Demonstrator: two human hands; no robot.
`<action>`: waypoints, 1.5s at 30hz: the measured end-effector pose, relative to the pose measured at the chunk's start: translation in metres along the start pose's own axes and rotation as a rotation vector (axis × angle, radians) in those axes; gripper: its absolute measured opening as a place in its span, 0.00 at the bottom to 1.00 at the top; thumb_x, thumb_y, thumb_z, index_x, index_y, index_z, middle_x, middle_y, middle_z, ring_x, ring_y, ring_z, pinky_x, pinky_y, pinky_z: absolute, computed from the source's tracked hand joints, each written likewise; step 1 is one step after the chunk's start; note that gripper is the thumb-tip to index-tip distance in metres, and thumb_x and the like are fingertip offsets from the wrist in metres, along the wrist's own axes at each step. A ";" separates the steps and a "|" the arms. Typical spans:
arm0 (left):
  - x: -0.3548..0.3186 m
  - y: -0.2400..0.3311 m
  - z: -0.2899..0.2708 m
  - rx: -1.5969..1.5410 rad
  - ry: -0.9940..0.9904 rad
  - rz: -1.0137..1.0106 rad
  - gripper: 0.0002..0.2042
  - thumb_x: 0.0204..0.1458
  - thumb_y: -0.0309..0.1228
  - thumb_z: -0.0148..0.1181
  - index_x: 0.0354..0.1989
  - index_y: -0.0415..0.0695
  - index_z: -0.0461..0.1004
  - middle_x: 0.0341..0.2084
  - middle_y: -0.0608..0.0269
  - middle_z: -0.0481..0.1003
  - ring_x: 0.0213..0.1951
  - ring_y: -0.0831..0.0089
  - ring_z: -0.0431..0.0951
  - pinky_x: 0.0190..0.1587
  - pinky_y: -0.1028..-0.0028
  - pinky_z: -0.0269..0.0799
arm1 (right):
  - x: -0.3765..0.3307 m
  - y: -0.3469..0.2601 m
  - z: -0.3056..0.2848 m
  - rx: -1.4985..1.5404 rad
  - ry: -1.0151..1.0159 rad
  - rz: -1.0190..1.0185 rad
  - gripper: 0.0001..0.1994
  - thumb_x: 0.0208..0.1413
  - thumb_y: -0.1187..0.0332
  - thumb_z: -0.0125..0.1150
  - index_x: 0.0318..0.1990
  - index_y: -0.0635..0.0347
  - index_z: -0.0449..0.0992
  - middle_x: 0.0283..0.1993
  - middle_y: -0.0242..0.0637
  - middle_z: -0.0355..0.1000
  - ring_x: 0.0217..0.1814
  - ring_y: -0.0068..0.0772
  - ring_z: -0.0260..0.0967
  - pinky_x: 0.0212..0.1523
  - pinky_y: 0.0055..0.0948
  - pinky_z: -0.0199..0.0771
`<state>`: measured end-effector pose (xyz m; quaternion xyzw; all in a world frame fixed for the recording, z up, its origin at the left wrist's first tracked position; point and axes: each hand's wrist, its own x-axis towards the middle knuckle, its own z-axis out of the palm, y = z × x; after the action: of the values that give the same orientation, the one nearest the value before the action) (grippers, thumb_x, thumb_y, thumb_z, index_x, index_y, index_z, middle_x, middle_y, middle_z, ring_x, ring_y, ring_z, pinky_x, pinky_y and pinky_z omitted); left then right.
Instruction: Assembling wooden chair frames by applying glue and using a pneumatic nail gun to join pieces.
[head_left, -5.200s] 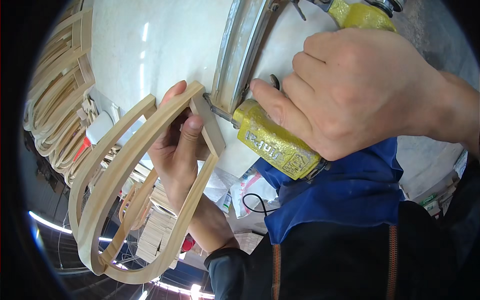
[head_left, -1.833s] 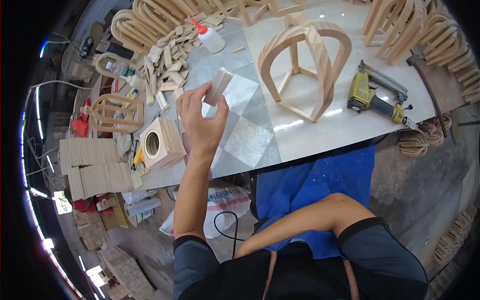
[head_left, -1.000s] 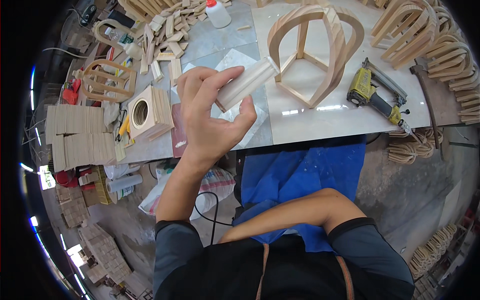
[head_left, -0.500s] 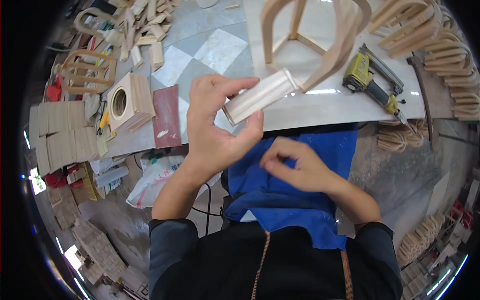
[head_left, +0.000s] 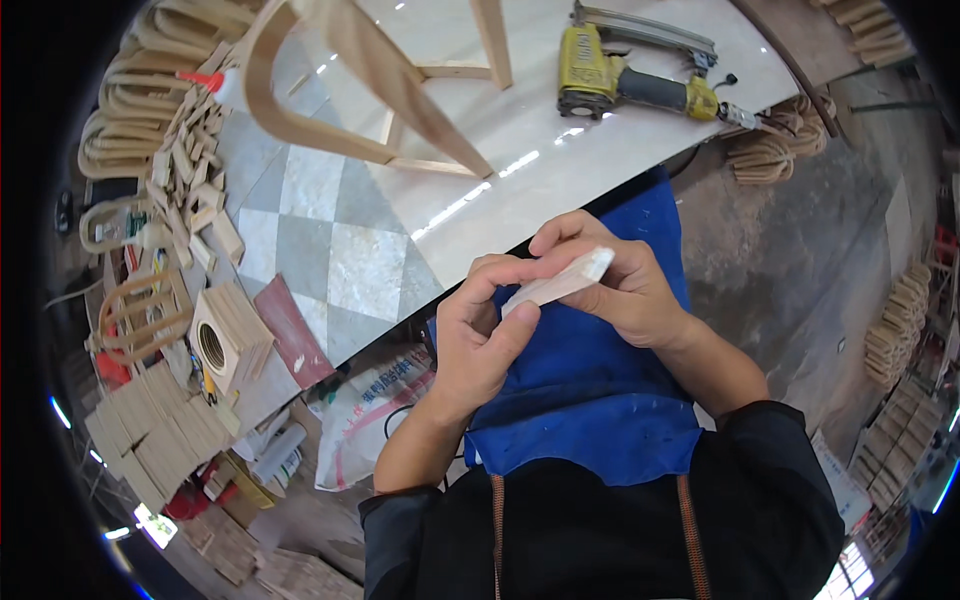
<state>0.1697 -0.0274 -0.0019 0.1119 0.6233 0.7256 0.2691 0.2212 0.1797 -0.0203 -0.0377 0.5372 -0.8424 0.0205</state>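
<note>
Over the blue apron [head_left: 610, 405], both hands close around a small pale wooden block [head_left: 556, 283]. One end of it, toward the right, looks whitish. My left hand [head_left: 478, 335] grips its left end between thumb and fingers. My right hand [head_left: 625, 295] pinches it farther along, its fingertips partly hidden behind the block. On the table beyond stands a curved wooden frame [head_left: 400, 80] with legs and crossbars. A yellow and black nail gun [head_left: 640, 85] lies to its right.
Loose wood offcuts [head_left: 195, 170] heap at the far left beside stacked bent wooden frames [head_left: 150, 90]. A block stack with a round hole [head_left: 232, 335], a dark red board [head_left: 292, 332] and flat wooden pieces [head_left: 160, 430] are at left. A white sack [head_left: 375, 410] sits below the table edge [head_left: 400, 325].
My right hand has come up and taken hold of the wooden block with my left. The block is lower, nearer my body, and turned. My view has swung to the right.
</note>
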 end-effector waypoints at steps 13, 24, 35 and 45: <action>0.092 -0.011 -0.046 1.303 0.122 0.470 0.18 0.59 0.27 0.71 0.58 0.39 0.79 0.56 0.55 0.81 0.58 0.55 0.77 0.73 0.57 0.65 | 0.051 -0.027 -0.039 -1.435 0.114 -0.481 0.13 0.60 0.79 0.65 0.52 0.59 0.83 0.57 0.34 0.80 0.52 0.35 0.79 0.51 0.30 0.80; 0.073 -0.018 -0.071 1.148 0.110 0.560 0.13 0.54 0.22 0.74 0.47 0.43 0.83 0.45 0.65 0.86 0.45 0.62 0.83 0.78 0.55 0.59 | 0.095 0.022 -0.043 -1.478 -0.058 -0.555 0.10 0.60 0.71 0.64 0.48 0.55 0.79 0.53 0.30 0.76 0.48 0.36 0.75 0.53 0.35 0.79; 0.078 -0.022 -0.075 1.101 0.091 0.559 0.16 0.52 0.24 0.80 0.49 0.45 0.84 0.45 0.70 0.86 0.46 0.68 0.82 0.77 0.56 0.57 | 0.121 0.037 -0.040 -1.488 -0.094 -0.604 0.07 0.62 0.68 0.64 0.46 0.54 0.79 0.52 0.29 0.76 0.52 0.34 0.74 0.57 0.33 0.78; 0.082 -0.025 -0.077 1.110 0.110 0.574 0.17 0.53 0.25 0.80 0.51 0.48 0.85 0.45 0.72 0.87 0.46 0.70 0.81 0.76 0.58 0.57 | 0.128 0.037 -0.038 -1.495 -0.135 -0.645 0.05 0.63 0.66 0.63 0.44 0.52 0.80 0.49 0.27 0.76 0.52 0.32 0.74 0.57 0.32 0.78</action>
<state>0.0700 -0.0468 -0.0553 0.3603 0.8654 0.3418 -0.0672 0.0899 0.1892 -0.0646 -0.2448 0.9175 -0.2221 -0.2213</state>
